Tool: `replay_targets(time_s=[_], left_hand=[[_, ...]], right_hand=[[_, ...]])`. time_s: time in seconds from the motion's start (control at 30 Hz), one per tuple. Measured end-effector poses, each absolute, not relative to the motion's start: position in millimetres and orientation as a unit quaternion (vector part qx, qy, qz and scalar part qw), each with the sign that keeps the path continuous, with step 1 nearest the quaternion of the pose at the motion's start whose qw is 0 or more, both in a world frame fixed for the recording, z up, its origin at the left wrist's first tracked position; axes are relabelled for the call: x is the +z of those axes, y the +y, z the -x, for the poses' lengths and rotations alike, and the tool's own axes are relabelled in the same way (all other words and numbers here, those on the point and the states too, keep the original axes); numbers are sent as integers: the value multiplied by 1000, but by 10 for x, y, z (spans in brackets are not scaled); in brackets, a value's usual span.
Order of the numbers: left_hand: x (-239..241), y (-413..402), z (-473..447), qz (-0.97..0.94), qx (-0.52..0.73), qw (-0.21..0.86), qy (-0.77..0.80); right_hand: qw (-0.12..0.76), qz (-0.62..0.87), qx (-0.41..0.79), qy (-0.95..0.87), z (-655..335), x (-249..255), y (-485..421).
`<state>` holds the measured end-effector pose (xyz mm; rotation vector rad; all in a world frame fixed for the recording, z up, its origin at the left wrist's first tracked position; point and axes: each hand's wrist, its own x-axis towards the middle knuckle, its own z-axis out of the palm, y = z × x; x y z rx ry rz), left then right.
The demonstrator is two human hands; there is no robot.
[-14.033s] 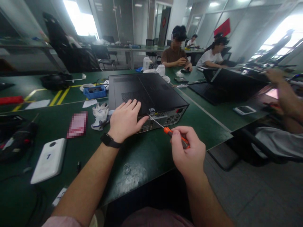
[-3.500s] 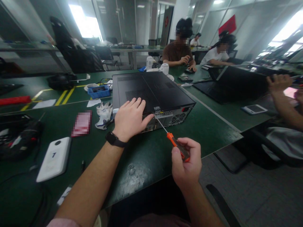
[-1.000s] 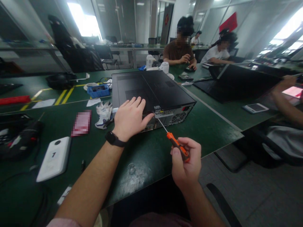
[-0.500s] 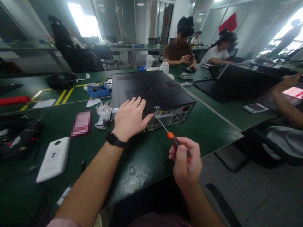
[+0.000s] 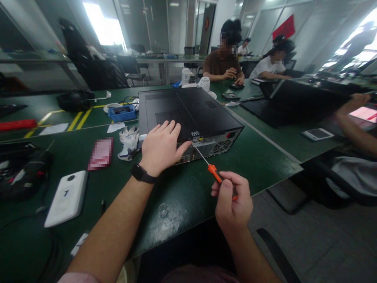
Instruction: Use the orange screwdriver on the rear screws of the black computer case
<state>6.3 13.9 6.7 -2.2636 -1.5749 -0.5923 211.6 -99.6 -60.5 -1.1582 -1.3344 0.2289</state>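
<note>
A black desktop computer case (image 5: pixel 188 106) lies flat on the green table, its rear panel with fan grille and ports facing me. My left hand (image 5: pixel 163 147) rests on the case's top near the rear edge, fingers extended, thumb along the edge. In my right hand (image 5: pixel 234 196) is a screwdriver (image 5: pixel 214 172) with an orange and dark handle, gripped between thumb and fingers. Its thin shaft slants up and left to the rear edge of the case, beside my left thumb. The exact spot under the tip is too small to make out.
Left of the case lie white gloves (image 5: pixel 129 143), a blue tray (image 5: pixel 122 113), a pink packet (image 5: pixel 101 153) and a white device (image 5: pixel 66 198) marked 1. An open laptop (image 5: pixel 297 102) and a phone (image 5: pixel 318 134) are on the right. Co-workers sit across the table and at right.
The screwdriver handle has turned in my right hand, showing more orange than before. My right fingers have shifted slightly; the left hand and the case stay put.
</note>
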Motion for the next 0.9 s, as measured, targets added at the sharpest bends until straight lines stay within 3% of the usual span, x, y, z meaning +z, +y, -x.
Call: replay_targets(time_s=[0.9], left_hand=[[66, 141, -68, 791, -207, 173, -549]], right_hand=[[619, 494, 94, -603, -2124, -574, -986]])
